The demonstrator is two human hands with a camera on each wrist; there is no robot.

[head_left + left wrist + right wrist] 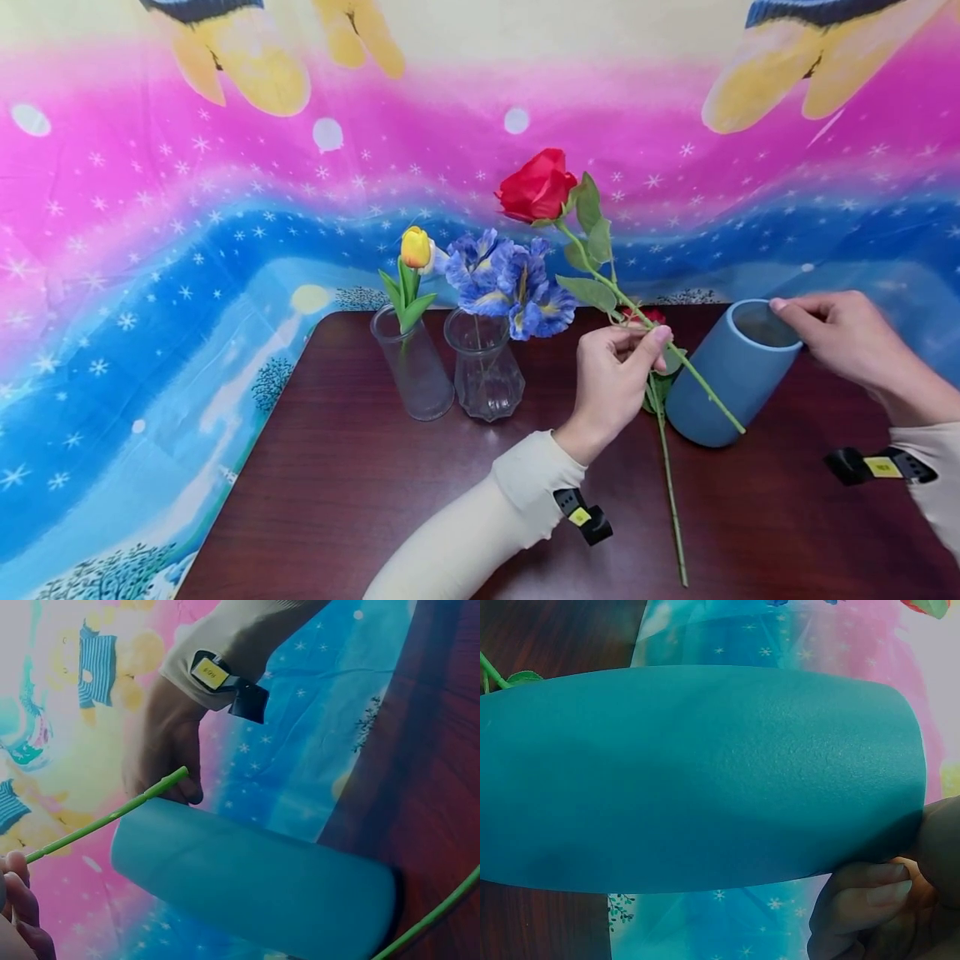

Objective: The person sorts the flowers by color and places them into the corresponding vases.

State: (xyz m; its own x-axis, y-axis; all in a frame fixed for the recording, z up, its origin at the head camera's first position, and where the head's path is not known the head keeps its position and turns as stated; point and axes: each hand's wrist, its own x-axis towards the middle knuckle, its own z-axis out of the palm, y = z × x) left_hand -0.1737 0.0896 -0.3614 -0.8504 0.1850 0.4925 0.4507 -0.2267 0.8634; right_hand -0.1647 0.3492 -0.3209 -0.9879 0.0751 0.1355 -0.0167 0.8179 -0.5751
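Note:
My left hand [611, 387] pinches the green stem of a red rose [536, 187] between thumb and fingers. The bloom is up to the left, and the bare stem end [161, 784] slants down in front of the blue vase [723, 383]. At the vase's rim, my right hand [862, 346] grips the far right side, thumb over the lip and fingers outside. The right wrist view shows the vase wall large, with fingers [885, 894] curled at its mouth end. A second red rose lies on the table, its stem [672, 492] toward the front and its bloom partly hidden behind my left hand.
Left of my hands stand two glass vases. The slim one [420, 383] holds a yellow tulip [416, 247]; the fluted one [489, 383] holds blue irises [517, 283]. All stand on a dark wooden table [337, 500], with a patterned cloth [225, 275] behind it.

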